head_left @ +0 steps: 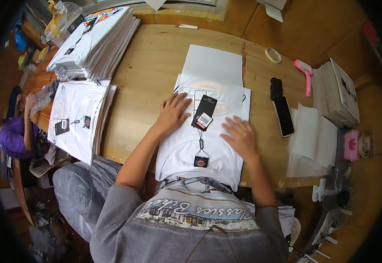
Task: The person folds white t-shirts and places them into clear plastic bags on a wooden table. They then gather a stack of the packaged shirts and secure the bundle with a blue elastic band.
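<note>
1. Atop the tabletop (125, 111), right between your hands, lies the folded white shirt (230, 158), collar end toward you; take every place below from it.
2. On the shirt's left side, your left hand (172, 111) rests with its fingers spread and gripping nothing. Press lightly with flat fingers, so the cloth is smoothed rather than dragged.
3. Over the shirt's right side, your right hand (239, 135) is blurred, fingers loose and apart. Whether they touch the cloth, you cannot tell. Match the left hand's pressure, judging that uneven pushes would skew the fold.
4. Across the shirt's far part lies a thin white sheet (215, 65), jutting past its far end, the print showing faintly through. Square the sheet to the shirt's sides, and avoid creasing it.
5. Near the shirt's middle lies the black tag (205, 109), its cord running toward the collar and a small black label (201, 161). Lay the cord straight, since a trapped loop could leave a bump.
6. Well right of the shirt sits the phone (284, 116); sweep your right elbow and hand clear of it.
</note>
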A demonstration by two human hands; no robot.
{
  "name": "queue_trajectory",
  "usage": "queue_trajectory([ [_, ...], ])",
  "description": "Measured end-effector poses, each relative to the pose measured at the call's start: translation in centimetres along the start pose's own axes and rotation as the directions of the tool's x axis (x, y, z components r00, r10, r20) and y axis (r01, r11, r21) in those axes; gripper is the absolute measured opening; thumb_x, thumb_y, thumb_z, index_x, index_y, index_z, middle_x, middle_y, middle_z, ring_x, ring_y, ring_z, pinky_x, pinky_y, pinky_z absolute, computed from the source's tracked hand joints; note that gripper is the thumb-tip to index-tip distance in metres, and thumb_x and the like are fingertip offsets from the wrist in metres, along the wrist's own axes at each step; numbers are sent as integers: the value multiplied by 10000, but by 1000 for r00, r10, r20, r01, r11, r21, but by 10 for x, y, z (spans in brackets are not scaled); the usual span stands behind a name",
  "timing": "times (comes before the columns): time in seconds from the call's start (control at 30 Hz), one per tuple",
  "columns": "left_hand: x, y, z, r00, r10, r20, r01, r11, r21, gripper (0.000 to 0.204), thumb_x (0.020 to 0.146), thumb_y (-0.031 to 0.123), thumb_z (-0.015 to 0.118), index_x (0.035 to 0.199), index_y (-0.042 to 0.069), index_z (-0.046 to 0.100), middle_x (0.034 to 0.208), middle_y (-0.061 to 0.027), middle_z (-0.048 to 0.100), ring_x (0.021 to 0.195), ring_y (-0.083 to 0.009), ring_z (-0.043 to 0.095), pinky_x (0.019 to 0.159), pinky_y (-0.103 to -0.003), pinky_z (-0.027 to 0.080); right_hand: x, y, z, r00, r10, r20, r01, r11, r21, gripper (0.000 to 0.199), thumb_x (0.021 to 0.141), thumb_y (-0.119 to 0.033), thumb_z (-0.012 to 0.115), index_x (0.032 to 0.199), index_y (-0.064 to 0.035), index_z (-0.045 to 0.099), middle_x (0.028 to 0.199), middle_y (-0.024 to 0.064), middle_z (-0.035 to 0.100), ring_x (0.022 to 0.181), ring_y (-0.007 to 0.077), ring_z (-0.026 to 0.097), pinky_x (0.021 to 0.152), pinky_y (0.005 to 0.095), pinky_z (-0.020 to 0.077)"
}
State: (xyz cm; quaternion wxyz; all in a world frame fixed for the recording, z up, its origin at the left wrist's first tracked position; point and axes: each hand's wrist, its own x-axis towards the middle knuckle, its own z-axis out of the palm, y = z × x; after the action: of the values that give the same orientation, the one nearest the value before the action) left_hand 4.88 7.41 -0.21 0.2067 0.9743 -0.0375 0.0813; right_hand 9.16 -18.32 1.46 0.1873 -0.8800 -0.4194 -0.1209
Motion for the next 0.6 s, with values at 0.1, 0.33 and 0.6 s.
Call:
queue_trajectory([
  [0.1,4,-5,-6,1000,9,22,-8,999,-35,438,724,311,552,1134,201,443,1239,-5,335,1154,-254,264,903,-446,226,-3,46,-29,903,426,-46,-429,895,-120,368,643,-235,651,976,-113,553,990,82,525,974,227,457,812,396,345],
  [0.33,10,-11,-14,993,17,115,-9,997,-71,463,679,310,601,1112,222,465,1229,15,339,1147,-241,264,888,-452,228,-23,155,-49,654,755,50,-746,654,-124,873,544,-267,731,1262,-205,237,1212,152,350,1116,294,334,864,478,304],
  [0.6,13,-14,-18,991,8,133,4,996,-87,510,612,327,658,1082,226,489,1196,20,365,1131,-241,274,874,-443,240,-15,174,-61,633,768,94,-772,636,-5,949,460,-208,735,1263,-155,232,1093,177,467,996,311,459,829,348,391],
])
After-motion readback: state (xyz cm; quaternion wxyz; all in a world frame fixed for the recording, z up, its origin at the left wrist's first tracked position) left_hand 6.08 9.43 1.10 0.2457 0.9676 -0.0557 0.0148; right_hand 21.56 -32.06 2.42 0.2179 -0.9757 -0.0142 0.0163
